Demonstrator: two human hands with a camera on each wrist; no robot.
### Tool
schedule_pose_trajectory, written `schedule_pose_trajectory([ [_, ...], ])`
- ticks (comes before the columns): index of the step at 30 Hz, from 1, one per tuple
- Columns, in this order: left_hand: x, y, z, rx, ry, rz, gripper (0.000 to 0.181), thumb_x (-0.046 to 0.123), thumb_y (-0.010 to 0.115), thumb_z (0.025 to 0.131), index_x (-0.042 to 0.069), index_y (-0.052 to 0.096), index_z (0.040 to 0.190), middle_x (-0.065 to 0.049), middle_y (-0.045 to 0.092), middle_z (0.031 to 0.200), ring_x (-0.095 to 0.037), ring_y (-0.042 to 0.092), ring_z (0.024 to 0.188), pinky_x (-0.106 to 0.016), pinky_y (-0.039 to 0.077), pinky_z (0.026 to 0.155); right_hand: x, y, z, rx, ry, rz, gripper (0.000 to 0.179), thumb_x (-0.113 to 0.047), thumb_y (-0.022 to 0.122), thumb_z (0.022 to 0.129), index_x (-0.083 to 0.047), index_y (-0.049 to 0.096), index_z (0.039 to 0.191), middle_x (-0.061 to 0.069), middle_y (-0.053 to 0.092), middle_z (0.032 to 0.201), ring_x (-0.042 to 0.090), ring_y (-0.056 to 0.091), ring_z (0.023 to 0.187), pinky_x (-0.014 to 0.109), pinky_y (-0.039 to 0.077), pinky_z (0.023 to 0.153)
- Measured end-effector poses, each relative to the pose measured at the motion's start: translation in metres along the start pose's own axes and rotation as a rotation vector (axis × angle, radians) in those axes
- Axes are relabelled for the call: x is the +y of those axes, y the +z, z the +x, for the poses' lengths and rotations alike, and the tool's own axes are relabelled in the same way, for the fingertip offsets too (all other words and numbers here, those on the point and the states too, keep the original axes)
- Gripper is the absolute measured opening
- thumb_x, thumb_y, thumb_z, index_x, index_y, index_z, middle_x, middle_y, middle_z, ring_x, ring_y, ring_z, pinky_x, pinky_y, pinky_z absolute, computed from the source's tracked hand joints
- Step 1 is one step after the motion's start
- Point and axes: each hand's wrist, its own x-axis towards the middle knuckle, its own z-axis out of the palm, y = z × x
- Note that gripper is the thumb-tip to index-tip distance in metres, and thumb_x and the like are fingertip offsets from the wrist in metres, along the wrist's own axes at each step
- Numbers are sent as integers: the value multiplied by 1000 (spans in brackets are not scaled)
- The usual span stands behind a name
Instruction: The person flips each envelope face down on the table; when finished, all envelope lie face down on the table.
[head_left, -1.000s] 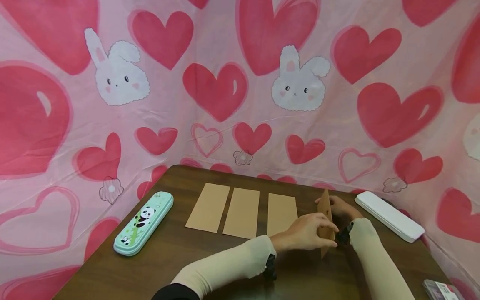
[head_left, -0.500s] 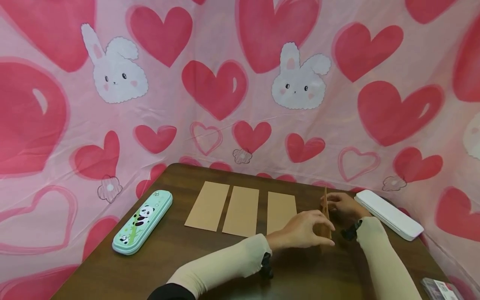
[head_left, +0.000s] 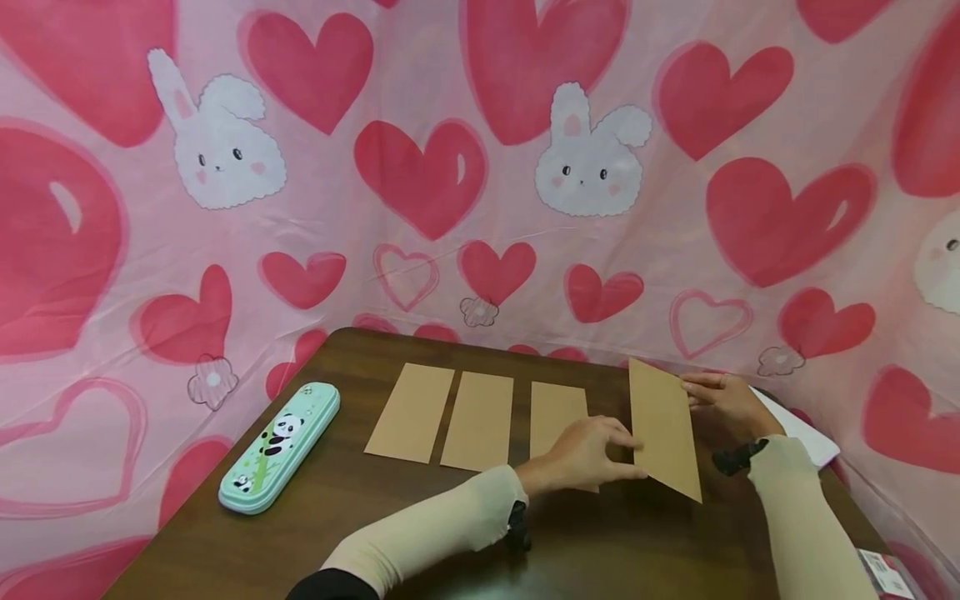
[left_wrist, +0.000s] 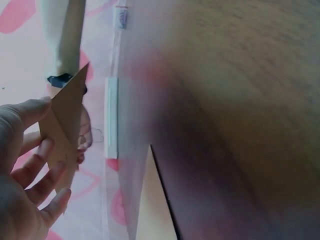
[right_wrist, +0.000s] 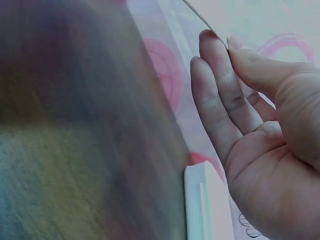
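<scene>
A brown paper envelope is held up on edge above the right part of the table, its plain side toward the head view. Fold lines of its flap show in the left wrist view. My right hand pinches its right edge between thumb and fingertips, as the right wrist view also shows. At its left edge, my left hand holds it with thumb and curled fingers. Flat on the table lie three like brown envelopes: a left one, a middle one and a right one, partly covered by my left hand.
A mint panda pencil case lies at the table's left. Behind my right hand a white case is partly hidden. A clear package lies at the front right. A pink heart-print cloth hangs behind the table.
The held envelope has turned from nearly edge-on so that its plain face shows. My right hand has moved right with its edge; the left hand has shifted slightly left.
</scene>
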Motion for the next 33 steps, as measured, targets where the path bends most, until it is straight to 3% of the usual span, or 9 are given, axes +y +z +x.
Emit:
schedule_pose_trajectory([
  [4, 1, 3, -5, -9, 20, 47, 47, 53, 73, 92, 28, 71, 132, 16, 71, 121, 4, 66, 97, -4, 46, 80, -9, -5, -2, -22, 27, -105, 62, -43, 57, 105, 5, 55, 144, 10, 75, 121, 6, 74, 93, 45, 59, 93],
  [6, 1, 4, -6, -2, 35, 75, 47, 53, 73, 92, 28, 72, 131, 16, 72, 120, 3, 64, 106, -6, 46, 85, -13, -6, -3, -36, 37, -103, 64, -43, 57, 105, 4, 52, 147, 18, 71, 128, 8, 74, 95, 47, 59, 94],
  [10, 0, 5, -5, -5, 34, 116, 46, 55, 73, 91, 29, 73, 129, 18, 73, 119, 3, 64, 107, -8, 46, 87, -17, -7, 0, -53, 40, -49, 64, -38, 59, 105, 7, 48, 148, 25, 65, 134, 12, 75, 95, 39, 61, 90],
  [16, -3, 8, -1, -68, 16, 204, 44, 58, 75, 88, 32, 76, 124, 21, 75, 113, 6, 64, 98, -8, 46, 77, -4, 7, 10, -67, 49, -50, 62, -35, 62, 104, 10, 50, 145, 22, 70, 125, 15, 73, 89, 31, 60, 81],
  [19, -5, 12, 0, -134, 32, 260, 30, 57, 75, 89, 30, 81, 101, 23, 75, 89, 10, 57, 74, -9, 38, 61, 8, 20, 14, -99, 68, -58, 61, -32, 64, 103, 11, 50, 143, 22, 71, 123, 17, 72, 91, 32, 60, 80],
  [21, -7, 15, 0, -170, 38, 299, 28, 55, 75, 89, 28, 76, 82, 22, 69, 73, 10, 47, 59, -11, 30, 53, 14, 27, 16, -133, 58, -92, 61, -29, 65, 102, 14, 49, 143, 24, 71, 121, 19, 72, 92, 34, 60, 81],
  [24, -8, 19, -1, -217, 16, 386, 38, 57, 75, 88, 28, 63, 68, 20, 58, 60, 4, 38, 53, -16, 27, 54, 19, 39, 20, -166, 43, -122, 59, -21, 68, 100, 18, 47, 140, 26, 70, 116, 20, 70, 91, 38, 61, 80],
  [29, -8, 26, -2, -292, -46, 512, 40, 64, 75, 85, 33, 61, 64, 23, 51, 61, 0, 38, 64, -21, 26, 67, 13, 53, 24, -155, 30, -265, 53, -16, 72, 96, 19, 53, 132, 25, 70, 105, 23, 68, 86, 40, 61, 73],
  [33, -9, 29, -1, -321, -34, 485, 30, 64, 73, 86, 35, 73, 78, 26, 63, 75, 1, 47, 73, -19, 29, 75, -1, 57, 24, -141, 14, -494, 48, -20, 75, 93, 14, 61, 124, 28, 69, 106, 34, 68, 91, 47, 59, 76],
])
